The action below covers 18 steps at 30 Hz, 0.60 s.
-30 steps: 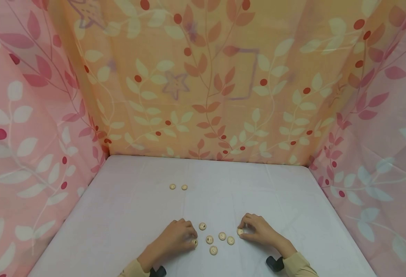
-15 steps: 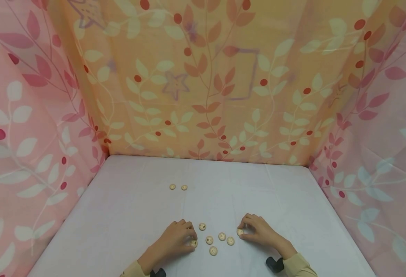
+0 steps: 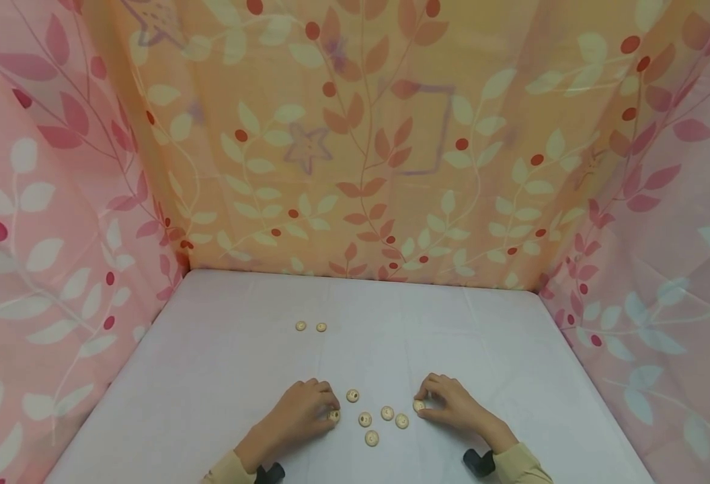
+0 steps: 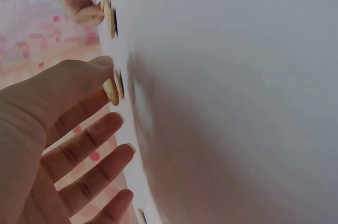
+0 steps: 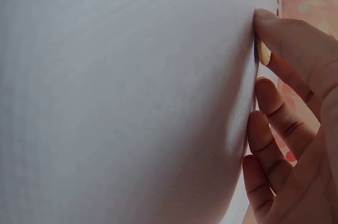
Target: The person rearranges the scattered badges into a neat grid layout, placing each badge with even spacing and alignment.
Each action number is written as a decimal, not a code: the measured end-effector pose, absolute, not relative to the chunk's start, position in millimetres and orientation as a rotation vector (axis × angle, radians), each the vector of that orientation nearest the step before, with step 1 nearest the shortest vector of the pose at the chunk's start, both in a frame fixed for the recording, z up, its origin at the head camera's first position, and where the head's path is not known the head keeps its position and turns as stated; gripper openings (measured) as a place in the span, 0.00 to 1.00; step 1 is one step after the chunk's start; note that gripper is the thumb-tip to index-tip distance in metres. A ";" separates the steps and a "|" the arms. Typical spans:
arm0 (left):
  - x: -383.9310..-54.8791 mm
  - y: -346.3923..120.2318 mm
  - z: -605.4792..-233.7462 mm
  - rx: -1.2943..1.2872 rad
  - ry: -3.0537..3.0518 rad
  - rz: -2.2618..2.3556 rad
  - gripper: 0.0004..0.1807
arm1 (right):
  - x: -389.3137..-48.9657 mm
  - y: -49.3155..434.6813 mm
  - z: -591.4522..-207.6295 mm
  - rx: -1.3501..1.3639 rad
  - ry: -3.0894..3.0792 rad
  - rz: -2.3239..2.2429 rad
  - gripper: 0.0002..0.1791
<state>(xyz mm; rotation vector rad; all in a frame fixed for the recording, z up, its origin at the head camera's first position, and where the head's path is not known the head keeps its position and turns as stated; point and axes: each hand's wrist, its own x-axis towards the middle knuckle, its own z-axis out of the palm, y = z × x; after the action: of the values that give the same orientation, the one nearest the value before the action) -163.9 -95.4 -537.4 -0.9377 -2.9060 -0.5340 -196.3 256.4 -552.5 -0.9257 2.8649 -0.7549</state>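
In the head view, my left hand (image 3: 299,411) is low over the white table, pinching a small round wooden disc (image 3: 333,417) between thumb and index finger. The left wrist view shows that disc (image 4: 110,92) at the thumb tip, the other fingers spread loosely. To the right, my right hand (image 3: 453,405) holds another pale disc (image 3: 419,405) by its edge, thumb and forefinger on either side. Part of this disc (image 5: 264,53) shows below the thumb in the right wrist view. Several similar discs with dark markings, one of them a middle disc (image 3: 364,419), lie between the hands.
Two more discs lie farther back, a left one (image 3: 301,325) and a right one (image 3: 321,327). Floral cloth (image 3: 355,202) rises behind the white table (image 3: 476,336) and along both sides. Each wrist wears a black device, such as the right one (image 3: 479,462).
My left hand has shifted slightly left and away from me with its disc. The right hand and the discs lying on the table stay practically where they were.
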 end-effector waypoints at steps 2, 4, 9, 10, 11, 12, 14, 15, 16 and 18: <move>-167.4 -99.1 -537.6 -0.919 -2.884 -0.526 0.08 | -196.2 256.5 -552.7 -0.933 2.868 -0.757 0.10; -170.8 -103.6 -536.8 -0.900 -2.869 -0.536 0.08 | -196.1 256.5 -552.6 -0.937 2.869 -0.759 0.10; -180.6 -115.4 -534.2 -0.850 -2.827 -0.563 0.08 | -196.2 256.5 -551.2 -0.928 2.877 -0.750 0.10; -182.4 -117.8 -534.1 -0.832 -2.821 -0.564 0.08 | -196.1 256.5 -550.8 -0.928 2.879 -0.749 0.10; -184.2 -120.4 -533.8 -0.815 -2.811 -0.571 0.08 | -196.1 256.3 -550.3 -0.930 2.880 -0.750 0.10; -185.5 -123.0 -533.4 -0.795 -2.806 -0.584 0.08 | -196.0 256.1 -549.6 -0.937 2.878 -0.754 0.10; -187.7 -128.7 -533.0 -0.755 -2.798 -0.613 0.08 | -195.6 255.8 -549.0 -0.942 2.877 -0.755 0.10; -188.6 -131.4 -533.0 -0.737 -2.794 -0.626 0.08 | -195.4 255.8 -549.0 -0.946 2.877 -0.752 0.10; -189.5 -134.3 -533.5 -0.718 -2.793 -0.637 0.08 | -195.1 255.7 -548.9 -0.945 2.876 -0.753 0.10; -191.6 -139.8 -534.7 -0.683 -2.788 -0.660 0.08 | -194.8 255.9 -549.1 -0.944 2.873 -0.750 0.10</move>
<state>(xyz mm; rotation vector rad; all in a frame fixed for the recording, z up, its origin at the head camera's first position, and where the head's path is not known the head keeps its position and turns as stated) -191.6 -139.8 -534.7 -0.6826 -2.7877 -0.6597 -194.8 255.9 -549.1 -0.9444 2.8726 -0.7496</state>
